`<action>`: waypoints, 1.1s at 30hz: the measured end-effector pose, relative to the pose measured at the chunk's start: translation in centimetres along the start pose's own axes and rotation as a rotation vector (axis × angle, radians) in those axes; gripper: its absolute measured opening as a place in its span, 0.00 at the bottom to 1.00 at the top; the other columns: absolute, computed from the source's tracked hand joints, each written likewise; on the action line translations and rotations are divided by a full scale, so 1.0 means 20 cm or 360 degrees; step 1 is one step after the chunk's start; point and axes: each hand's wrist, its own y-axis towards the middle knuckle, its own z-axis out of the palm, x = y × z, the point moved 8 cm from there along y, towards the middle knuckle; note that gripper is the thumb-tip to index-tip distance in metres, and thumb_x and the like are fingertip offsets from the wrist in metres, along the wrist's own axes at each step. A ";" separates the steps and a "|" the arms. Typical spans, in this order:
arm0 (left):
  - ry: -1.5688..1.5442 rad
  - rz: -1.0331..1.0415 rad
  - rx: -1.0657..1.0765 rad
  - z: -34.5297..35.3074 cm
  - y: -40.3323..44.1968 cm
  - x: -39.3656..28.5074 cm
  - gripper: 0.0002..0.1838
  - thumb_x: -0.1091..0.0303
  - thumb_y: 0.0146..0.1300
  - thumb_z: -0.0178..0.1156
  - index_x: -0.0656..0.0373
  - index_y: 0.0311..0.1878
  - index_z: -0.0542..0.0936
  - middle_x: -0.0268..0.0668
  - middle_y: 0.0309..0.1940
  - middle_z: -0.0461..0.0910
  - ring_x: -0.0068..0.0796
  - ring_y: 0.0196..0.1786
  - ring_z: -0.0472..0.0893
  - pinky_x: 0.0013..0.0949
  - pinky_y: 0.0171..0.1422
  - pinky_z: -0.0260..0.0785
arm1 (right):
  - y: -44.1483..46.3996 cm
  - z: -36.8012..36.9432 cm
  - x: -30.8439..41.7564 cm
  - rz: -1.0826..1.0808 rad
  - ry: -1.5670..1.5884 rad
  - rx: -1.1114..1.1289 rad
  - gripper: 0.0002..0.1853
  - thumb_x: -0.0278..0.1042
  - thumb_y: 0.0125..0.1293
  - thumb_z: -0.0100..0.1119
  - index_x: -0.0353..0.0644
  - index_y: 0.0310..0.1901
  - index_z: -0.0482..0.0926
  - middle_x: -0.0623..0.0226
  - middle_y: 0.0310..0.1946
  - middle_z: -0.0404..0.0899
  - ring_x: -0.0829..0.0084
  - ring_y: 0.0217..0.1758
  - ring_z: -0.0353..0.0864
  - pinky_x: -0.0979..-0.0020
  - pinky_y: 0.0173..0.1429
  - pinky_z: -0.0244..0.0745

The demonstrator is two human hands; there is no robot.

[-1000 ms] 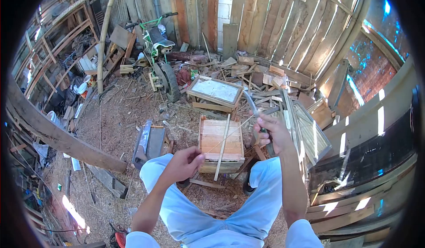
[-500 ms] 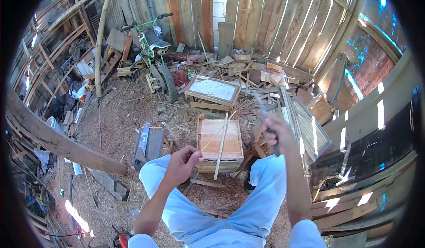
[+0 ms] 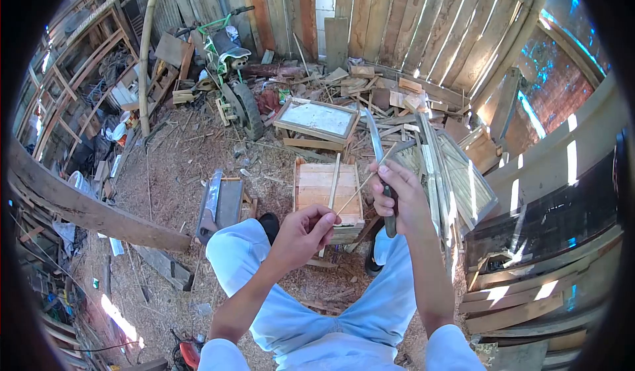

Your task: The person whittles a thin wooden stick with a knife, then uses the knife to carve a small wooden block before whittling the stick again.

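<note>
My left hand [image 3: 309, 233] pinches the near end of a thin wooden stick [image 3: 356, 193] above the front of a wooden box [image 3: 329, 187]. In my right hand [image 3: 401, 195] is a knife with a dark green handle [image 3: 390, 224], its long blade [image 3: 375, 136] pointing up and away. The stick's far end reaches the fingers of my right hand, beside the blade. A longer pale strip [image 3: 335, 180] lies across the box top, partly hidden behind my left hand.
A saw [image 3: 213, 199] lies on a low grey stand [image 3: 229, 205] to the left. Beyond the box are a framed white panel [image 3: 316, 119], scrap wood [image 3: 397, 99] and a small green motorbike [image 3: 231, 60]. Long slats [image 3: 436, 172] lean at the right.
My left hand has moved right and slightly up with the stick. My right hand has moved a little left, bringing the knife beside the stick. The view has shifted slightly.
</note>
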 end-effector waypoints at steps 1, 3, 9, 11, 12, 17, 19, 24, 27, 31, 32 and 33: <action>-0.0001 -0.0010 0.0004 0.01 -0.01 -0.01 0.10 0.65 0.71 0.53 0.62 0.42 0.78 0.27 0.21 0.73 0.11 0.20 0.67 0.18 0.21 0.55 | -0.01 0.01 0.00 0.0004 0.0005 -0.0009 0.10 0.34 0.72 0.49 0.37 0.48 0.73 0.73 0.26 0.70 0.89 0.17 0.59 0.85 0.17 0.54; -0.0067 -0.0003 -0.0008 0.03 -0.04 -0.03 0.09 0.67 0.71 0.54 0.63 0.42 0.77 0.28 0.21 0.74 0.11 0.18 0.67 0.18 0.19 0.56 | -0.02 0.00 0.06 -0.0177 -0.0094 -0.0157 0.09 0.34 0.72 0.49 0.37 0.45 0.73 0.73 0.25 0.70 0.89 0.17 0.59 0.85 0.17 0.55; 0.0153 0.0166 -0.0105 -0.02 -0.12 -0.08 0.07 0.71 0.70 0.54 0.66 0.43 0.76 0.30 0.22 0.75 0.12 0.18 0.68 0.19 0.19 0.57 | -0.02 -0.04 0.19 -0.0352 -0.0005 -0.0235 0.11 0.32 0.72 0.48 0.35 0.48 0.73 0.72 0.26 0.71 0.87 0.18 0.60 0.84 0.18 0.55; 0.0094 0.0161 -0.0129 -0.05 -0.12 -0.06 0.08 0.71 0.70 0.54 0.66 0.43 0.77 0.29 0.22 0.75 0.11 0.20 0.69 0.19 0.21 0.58 | -0.02 -0.08 0.22 -0.0450 0.0065 -0.0339 0.14 0.32 0.73 0.47 0.34 0.54 0.72 0.71 0.28 0.72 0.87 0.19 0.60 0.83 0.18 0.56; 0.0035 0.0153 -0.0144 -0.06 -0.12 -0.05 0.08 0.71 0.70 0.54 0.65 0.44 0.78 0.28 0.23 0.75 0.10 0.21 0.69 0.18 0.23 0.59 | -0.02 -0.09 0.22 -0.0447 0.0066 -0.0329 0.14 0.32 0.73 0.47 0.34 0.54 0.72 0.71 0.28 0.72 0.87 0.19 0.60 0.83 0.18 0.56; -0.0026 0.0154 -0.0145 -0.06 -0.08 -0.05 0.08 0.70 0.71 0.53 0.65 0.43 0.78 0.27 0.22 0.75 0.10 0.22 0.67 0.18 0.24 0.58 | -0.10 -0.06 0.17 -0.0456 0.0012 -0.0260 0.20 0.34 0.73 0.47 0.35 0.63 0.67 0.72 0.27 0.73 0.89 0.17 0.58 0.85 0.18 0.55; -0.0011 0.0154 -0.0134 -0.05 -0.08 -0.06 0.09 0.69 0.71 0.53 0.64 0.43 0.79 0.27 0.22 0.74 0.10 0.22 0.67 0.18 0.24 0.58 | -0.12 0.03 0.02 -0.0060 -0.0228 -0.0108 0.22 0.35 0.73 0.48 0.35 0.64 0.67 0.72 0.25 0.72 0.88 0.16 0.58 0.84 0.18 0.55; 0.0044 0.0154 -0.0123 -0.02 -0.07 -0.08 0.09 0.69 0.71 0.53 0.64 0.42 0.79 0.27 0.22 0.74 0.11 0.22 0.67 0.18 0.24 0.58 | -0.14 0.19 -0.17 0.0390 -0.0284 0.0436 0.21 0.35 0.72 0.50 0.39 0.64 0.67 0.72 0.27 0.74 0.88 0.19 0.61 0.84 0.18 0.53; -0.0064 0.0021 -0.0045 -0.04 -0.09 -0.05 0.09 0.69 0.71 0.53 0.64 0.42 0.78 0.26 0.21 0.72 0.11 0.22 0.66 0.19 0.24 0.57 | -0.14 0.18 -0.13 0.0453 -0.0196 0.0422 0.19 0.35 0.72 0.51 0.40 0.62 0.70 0.75 0.25 0.71 0.89 0.18 0.59 0.85 0.19 0.52; -0.0116 -0.0042 0.0031 -0.06 -0.12 0.00 0.09 0.68 0.71 0.53 0.64 0.42 0.78 0.25 0.21 0.70 0.11 0.21 0.64 0.18 0.23 0.56 | -0.13 0.11 -0.01 0.0457 -0.0167 0.0343 0.19 0.36 0.71 0.53 0.40 0.61 0.71 0.75 0.25 0.71 0.89 0.16 0.56 0.84 0.19 0.50; -0.0181 -0.0067 0.0052 -0.06 -0.12 0.00 0.10 0.67 0.71 0.53 0.64 0.42 0.78 0.24 0.21 0.69 0.11 0.21 0.64 0.18 0.22 0.55 | -0.13 0.12 -0.03 0.0455 -0.0168 0.0344 0.19 0.36 0.71 0.53 0.40 0.61 0.71 0.75 0.25 0.71 0.89 0.16 0.56 0.84 0.19 0.50; -0.0252 -0.0091 0.0074 -0.05 -0.11 0.01 0.10 0.66 0.71 0.54 0.63 0.42 0.78 0.24 0.21 0.69 0.10 0.21 0.63 0.18 0.22 0.53 | -0.16 0.14 -0.11 0.0575 -0.0178 0.0408 0.19 0.37 0.71 0.53 0.39 0.60 0.71 0.74 0.25 0.72 0.89 0.17 0.57 0.84 0.18 0.51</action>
